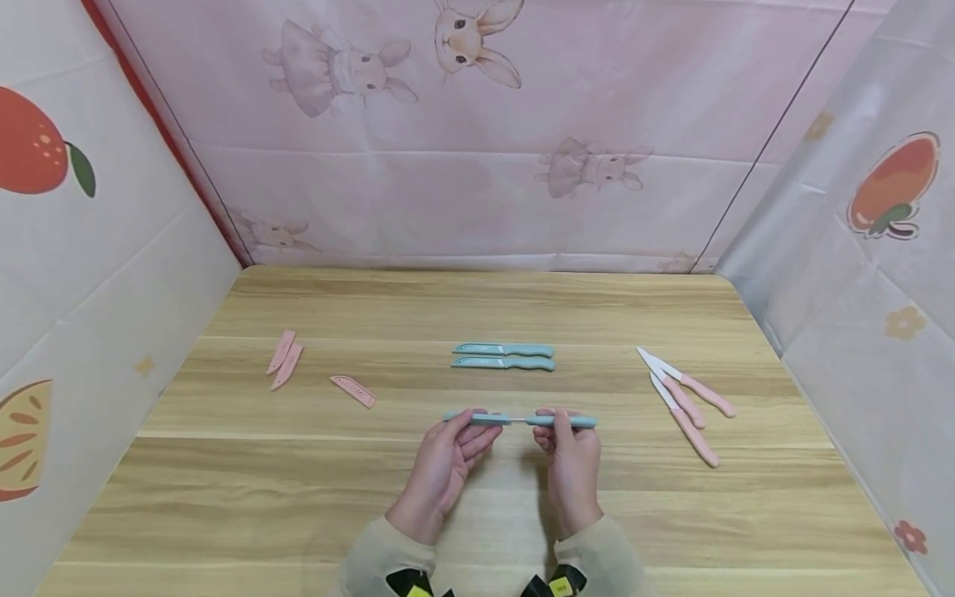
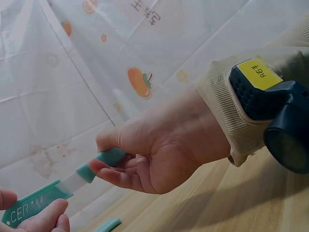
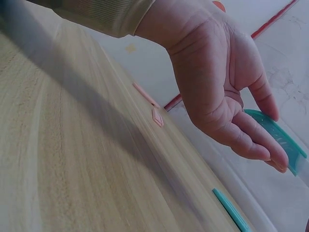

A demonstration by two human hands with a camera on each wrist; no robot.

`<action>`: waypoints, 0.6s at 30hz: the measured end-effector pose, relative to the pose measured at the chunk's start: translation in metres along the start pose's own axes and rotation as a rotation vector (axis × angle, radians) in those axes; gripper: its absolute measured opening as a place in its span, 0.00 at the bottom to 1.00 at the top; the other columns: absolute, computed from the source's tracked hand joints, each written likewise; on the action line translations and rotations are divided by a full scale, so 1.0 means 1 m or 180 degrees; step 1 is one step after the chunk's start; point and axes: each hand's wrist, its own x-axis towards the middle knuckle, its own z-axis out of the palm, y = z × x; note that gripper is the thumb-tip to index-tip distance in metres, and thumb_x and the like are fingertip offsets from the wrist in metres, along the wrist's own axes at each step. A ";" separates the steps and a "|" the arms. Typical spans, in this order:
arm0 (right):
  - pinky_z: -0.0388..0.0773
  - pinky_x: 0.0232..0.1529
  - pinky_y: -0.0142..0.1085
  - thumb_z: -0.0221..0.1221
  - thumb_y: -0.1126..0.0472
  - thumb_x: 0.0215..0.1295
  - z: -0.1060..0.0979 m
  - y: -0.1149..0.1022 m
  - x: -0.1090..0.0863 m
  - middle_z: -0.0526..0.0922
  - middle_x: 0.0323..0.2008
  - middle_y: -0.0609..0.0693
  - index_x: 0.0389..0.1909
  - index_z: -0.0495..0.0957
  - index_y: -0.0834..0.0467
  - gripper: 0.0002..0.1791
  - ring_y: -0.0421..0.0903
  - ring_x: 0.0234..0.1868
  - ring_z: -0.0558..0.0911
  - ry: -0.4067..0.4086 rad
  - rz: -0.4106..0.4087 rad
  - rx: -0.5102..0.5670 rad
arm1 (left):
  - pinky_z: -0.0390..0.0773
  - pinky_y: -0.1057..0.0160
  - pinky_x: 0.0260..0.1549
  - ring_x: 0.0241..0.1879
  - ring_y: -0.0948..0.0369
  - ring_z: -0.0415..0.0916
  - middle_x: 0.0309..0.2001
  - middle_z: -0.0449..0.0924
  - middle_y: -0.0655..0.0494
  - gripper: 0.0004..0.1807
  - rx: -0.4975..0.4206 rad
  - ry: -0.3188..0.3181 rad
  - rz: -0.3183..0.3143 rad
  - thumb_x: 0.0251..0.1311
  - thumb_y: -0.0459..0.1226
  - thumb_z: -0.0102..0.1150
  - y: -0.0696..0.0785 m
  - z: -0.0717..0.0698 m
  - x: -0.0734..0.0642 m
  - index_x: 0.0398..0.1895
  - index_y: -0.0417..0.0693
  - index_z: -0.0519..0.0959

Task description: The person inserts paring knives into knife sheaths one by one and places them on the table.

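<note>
My left hand (image 1: 440, 473) pinches a teal blade sheath (image 1: 490, 419) between thumb and fingers; white lettering shows on this sheath (image 2: 29, 211) in the left wrist view. My right hand (image 1: 577, 473) grips the teal handle (image 2: 86, 172) of a paring knife. A short stretch of pale blade (image 1: 518, 420) bridges handle and sheath, its tip hidden inside. Both hands hold the pieces level above the table, in line. Just beyond them lie two sheathed teal knives (image 1: 522, 363), side by side.
On the right of the wooden table (image 1: 298, 514) lie three pink-handled knives (image 1: 694, 435) with bare white blades, overlapping. Two pink sheaths (image 1: 287, 369) lie together at left, and another pink sheath (image 1: 354, 390) nearer the middle. Printed cloth walls (image 1: 477, 215) enclose the back and sides.
</note>
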 end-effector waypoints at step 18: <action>0.80 0.31 0.29 0.46 0.63 0.72 0.002 0.001 -0.002 0.82 0.31 0.52 0.34 0.68 0.66 0.09 0.38 0.24 0.79 -0.0034 -0.0091 0.0051 | 0.67 0.51 0.56 0.49 0.53 0.77 0.51 0.76 0.36 0.24 -0.0035 0.0027 -0.0022 0.71 0.39 0.42 -0.001 0.002 -0.001 0.57 0.24 0.61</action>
